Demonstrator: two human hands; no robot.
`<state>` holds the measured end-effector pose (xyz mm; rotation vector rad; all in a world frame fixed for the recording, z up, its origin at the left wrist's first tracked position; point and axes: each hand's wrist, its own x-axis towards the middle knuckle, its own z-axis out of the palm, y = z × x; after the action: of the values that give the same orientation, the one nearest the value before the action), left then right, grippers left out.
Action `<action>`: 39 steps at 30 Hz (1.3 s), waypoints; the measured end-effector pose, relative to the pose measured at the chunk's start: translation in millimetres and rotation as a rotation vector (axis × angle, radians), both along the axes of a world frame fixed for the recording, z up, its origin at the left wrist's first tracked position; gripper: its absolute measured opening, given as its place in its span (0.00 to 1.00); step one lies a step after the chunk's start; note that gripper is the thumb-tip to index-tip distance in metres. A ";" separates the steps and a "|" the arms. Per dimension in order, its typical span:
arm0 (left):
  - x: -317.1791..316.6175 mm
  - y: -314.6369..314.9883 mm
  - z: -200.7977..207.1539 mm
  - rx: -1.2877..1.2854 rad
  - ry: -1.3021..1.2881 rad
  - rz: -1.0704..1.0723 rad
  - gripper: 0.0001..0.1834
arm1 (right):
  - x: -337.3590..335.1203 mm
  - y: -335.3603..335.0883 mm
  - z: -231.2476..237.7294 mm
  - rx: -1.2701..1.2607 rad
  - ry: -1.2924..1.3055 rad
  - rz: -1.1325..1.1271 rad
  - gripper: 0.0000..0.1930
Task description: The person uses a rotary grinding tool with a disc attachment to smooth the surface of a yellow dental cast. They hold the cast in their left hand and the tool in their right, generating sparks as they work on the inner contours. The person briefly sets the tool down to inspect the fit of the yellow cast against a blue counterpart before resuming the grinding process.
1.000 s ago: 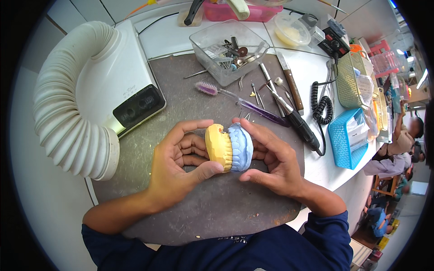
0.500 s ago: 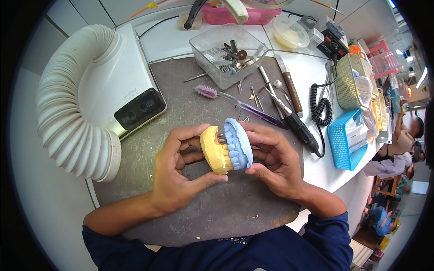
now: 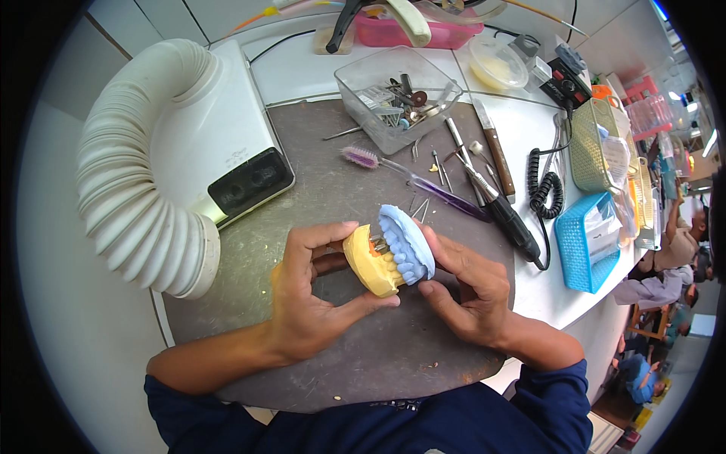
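Note:
My left hand (image 3: 306,299) grips a yellow dental cast (image 3: 367,266) between thumb and fingers. On its inner side show yellow teeth, dark metal posts and a bit of orange. A light blue dental cast (image 3: 409,246) with a row of teeth is pinched in my right hand (image 3: 473,291). The two casts face each other, their tooth rows against or very near one another; whether they touch all along I cannot tell. Both are held above the dark grey mat (image 3: 318,386). Beyond them lies a purple toothbrush (image 3: 423,184).
A white machine (image 3: 231,163) with a ribbed hose (image 3: 113,200) stands at left. A clear bin of burs and discs (image 3: 370,125), a knife (image 3: 495,151) and a black handpiece (image 3: 511,225) with coiled cord lie beyond my hands. Baskets (image 3: 578,261) line the right; people sit farther off.
The two casts have tilted clockwise in my hands, the yellow one's lower end swinging toward the right. The whole view has shifted slightly, so the bench things sit a little farther right.

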<state>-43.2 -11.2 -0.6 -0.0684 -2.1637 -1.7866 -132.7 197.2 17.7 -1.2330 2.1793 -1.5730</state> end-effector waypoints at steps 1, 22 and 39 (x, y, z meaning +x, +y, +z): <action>-0.8 1.2 -1.6 0.009 -0.005 0.009 0.45 | 0.8 0.3 -2.4 0.000 0.003 -0.003 0.31; 4.8 5.0 -1.4 -0.232 0.077 -0.001 0.47 | 16.3 -9.6 -18.7 0.152 0.122 -0.137 0.43; 2.2 5.5 -0.2 0.039 0.089 -0.092 0.31 | -0.1 -15.7 -8.7 -0.082 0.091 -0.056 0.39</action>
<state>-41.0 -5.7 -0.8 -0.2373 -2.0940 -1.8381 -132.7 181.5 9.1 -1.3028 2.2438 -1.6749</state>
